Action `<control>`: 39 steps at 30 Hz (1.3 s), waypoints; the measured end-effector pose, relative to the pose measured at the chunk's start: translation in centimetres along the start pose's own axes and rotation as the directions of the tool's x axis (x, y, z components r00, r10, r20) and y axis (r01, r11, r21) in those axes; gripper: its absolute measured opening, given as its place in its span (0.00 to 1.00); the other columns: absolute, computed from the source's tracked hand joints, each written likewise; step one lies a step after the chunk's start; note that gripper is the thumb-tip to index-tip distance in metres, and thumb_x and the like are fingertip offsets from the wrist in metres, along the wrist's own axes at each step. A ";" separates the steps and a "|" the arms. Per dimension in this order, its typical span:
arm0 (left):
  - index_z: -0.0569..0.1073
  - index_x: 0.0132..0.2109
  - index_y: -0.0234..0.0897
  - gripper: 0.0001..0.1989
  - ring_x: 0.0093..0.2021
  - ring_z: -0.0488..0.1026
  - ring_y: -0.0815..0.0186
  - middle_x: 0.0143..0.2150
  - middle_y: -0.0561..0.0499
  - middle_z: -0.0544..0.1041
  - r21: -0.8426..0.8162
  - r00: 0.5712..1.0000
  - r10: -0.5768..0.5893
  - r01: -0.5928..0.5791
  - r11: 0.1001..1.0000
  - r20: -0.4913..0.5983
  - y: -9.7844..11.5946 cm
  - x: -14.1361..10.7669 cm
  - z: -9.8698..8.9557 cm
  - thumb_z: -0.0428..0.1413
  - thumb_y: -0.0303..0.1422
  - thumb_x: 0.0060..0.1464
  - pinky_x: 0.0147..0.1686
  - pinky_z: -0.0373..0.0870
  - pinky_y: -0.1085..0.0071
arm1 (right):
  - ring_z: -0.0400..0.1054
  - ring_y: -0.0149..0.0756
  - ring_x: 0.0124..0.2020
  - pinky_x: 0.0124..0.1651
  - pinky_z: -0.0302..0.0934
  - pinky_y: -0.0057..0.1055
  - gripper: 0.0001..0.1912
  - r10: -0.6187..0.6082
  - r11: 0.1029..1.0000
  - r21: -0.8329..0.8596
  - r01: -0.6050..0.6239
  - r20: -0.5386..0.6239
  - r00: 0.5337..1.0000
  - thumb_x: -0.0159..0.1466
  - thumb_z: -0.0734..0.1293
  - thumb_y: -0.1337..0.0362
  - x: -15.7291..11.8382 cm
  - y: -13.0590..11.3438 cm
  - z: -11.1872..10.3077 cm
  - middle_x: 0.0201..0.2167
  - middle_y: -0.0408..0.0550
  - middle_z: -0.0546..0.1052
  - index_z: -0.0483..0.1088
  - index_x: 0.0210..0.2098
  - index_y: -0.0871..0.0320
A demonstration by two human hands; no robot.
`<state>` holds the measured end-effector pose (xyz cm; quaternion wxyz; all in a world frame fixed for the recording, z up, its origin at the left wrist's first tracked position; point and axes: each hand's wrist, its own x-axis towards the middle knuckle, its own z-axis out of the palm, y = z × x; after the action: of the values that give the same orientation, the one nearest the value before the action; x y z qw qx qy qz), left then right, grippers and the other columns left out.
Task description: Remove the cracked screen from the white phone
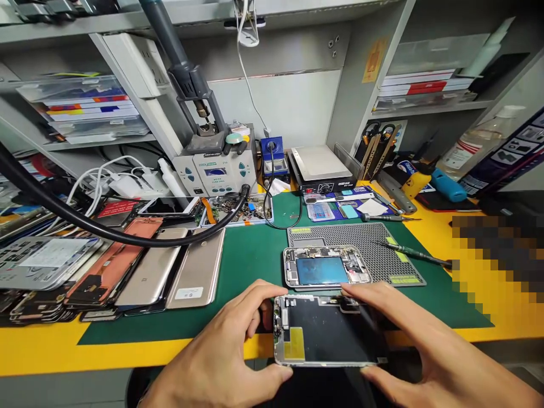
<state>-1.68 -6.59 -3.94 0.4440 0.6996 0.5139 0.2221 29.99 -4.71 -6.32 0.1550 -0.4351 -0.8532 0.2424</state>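
Between my hands is a phone screen assembly [331, 334], its dark inner side turned up, with a yellow patch at its lower left. My left hand [225, 345] pinches its left end, thumb on the near edge and fingers on the far one. On the right end, my right hand [408, 340] grips the near and far edges the same way. Just beyond it an opened phone body [325, 266] lies on the grey perforated mat [361, 235], its battery and circuit boards exposed. A screwdriver [419, 253] rests across that mat's right side.
A green mat [246, 255] covers the yellow bench [38, 354]. Several phones [198, 269] and phone parts are stacked left. Behind stand a hot-air station [221, 170] and a heating plate [323, 167]. A black hose [106, 229] arches across the left side. Bottles and tools crowd the right.
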 end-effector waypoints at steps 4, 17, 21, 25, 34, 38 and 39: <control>0.63 0.60 0.51 0.35 0.39 0.69 0.64 0.49 0.53 0.72 -0.065 1.000 0.012 -0.014 0.998 -0.024 -0.5 -0.3 0.3 0.65 0.29 0.46 0.39 0.71 0.72 | 0.62 0.55 0.64 0.63 0.64 0.44 0.48 -0.009 1.000 0.014 0.009 -0.023 1.000 0.57 0.73 0.58 -0.1 0.6 0.5 0.68 0.49 0.61 0.47 0.71 0.43; 0.66 0.60 0.45 0.37 0.56 0.72 0.55 0.57 0.49 0.74 -0.485 0.988 0.114 -0.151 0.862 -0.104 0.3 -1.3 2.0 0.62 0.19 0.43 0.56 0.69 0.67 | 0.64 0.52 0.63 0.60 0.68 0.39 0.45 -0.050 0.998 -0.028 0.049 -0.011 0.999 0.59 0.72 0.54 -0.9 1.0 0.6 0.68 0.49 0.60 0.48 0.70 0.45; 0.67 0.59 0.44 0.37 0.57 0.71 0.53 0.58 0.48 0.73 -0.445 0.980 0.115 -0.176 0.878 -0.161 0.4 -1.5 2.5 0.63 0.20 0.41 0.59 0.67 0.64 | 0.63 0.55 0.64 0.62 0.66 0.44 0.44 -0.034 0.998 -0.048 0.032 -0.054 0.998 0.58 0.73 0.53 -0.7 -0.2 0.2 0.67 0.48 0.63 0.52 0.69 0.43; 0.66 0.60 0.45 0.38 0.58 0.71 0.53 0.59 0.48 0.73 -0.354 0.974 0.136 -0.194 0.915 -0.183 0.6 -1.6 3.2 0.64 0.22 0.42 0.60 0.67 0.63 | 0.65 0.55 0.61 0.58 0.70 0.45 0.34 -0.174 0.985 -0.022 0.173 -0.232 0.957 0.60 0.72 0.56 0.7 -2.7 0.6 0.63 0.50 0.67 0.61 0.64 0.41; 0.63 0.61 0.47 0.40 0.58 0.71 0.54 0.60 0.49 0.71 -0.102 0.979 0.139 -0.155 0.983 -0.148 0.6 -2.6 3.9 0.68 0.30 0.41 0.60 0.67 0.64 | 0.73 0.42 0.49 0.48 0.74 0.33 0.17 -0.367 0.920 0.053 0.387 -0.228 0.902 0.63 0.72 0.62 4.1 -7.2 -0.2 0.47 0.53 0.77 0.72 0.51 0.53; 0.60 0.61 0.53 0.43 0.57 0.72 0.60 0.59 0.56 0.72 -0.050 0.980 0.145 -0.153 0.987 -0.137 1.0 -2.6 3.7 0.69 0.30 0.38 0.61 0.66 0.68 | 0.74 0.40 0.44 0.47 0.73 0.33 0.14 -0.462 0.873 0.009 0.487 -0.305 0.833 0.62 0.72 0.68 4.4 -7.5 -0.3 0.42 0.54 0.79 0.74 0.48 0.61; 0.60 0.61 0.53 0.44 0.57 0.72 0.61 0.59 0.57 0.72 -0.052 0.979 0.151 -0.159 0.986 -0.138 1.1 -2.6 3.7 0.69 0.30 0.38 0.61 0.66 0.68 | 0.74 0.39 0.43 0.47 0.72 0.34 0.14 -0.481 0.862 -0.005 0.507 -0.322 0.815 0.62 0.72 0.69 4.4 -7.5 -0.2 0.41 0.54 0.79 0.74 0.48 0.62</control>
<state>0.74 -10.52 -4.51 0.4116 0.7068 0.4792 0.3184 22.57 -4.82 -1.82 0.3630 -0.2248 -0.8906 0.1565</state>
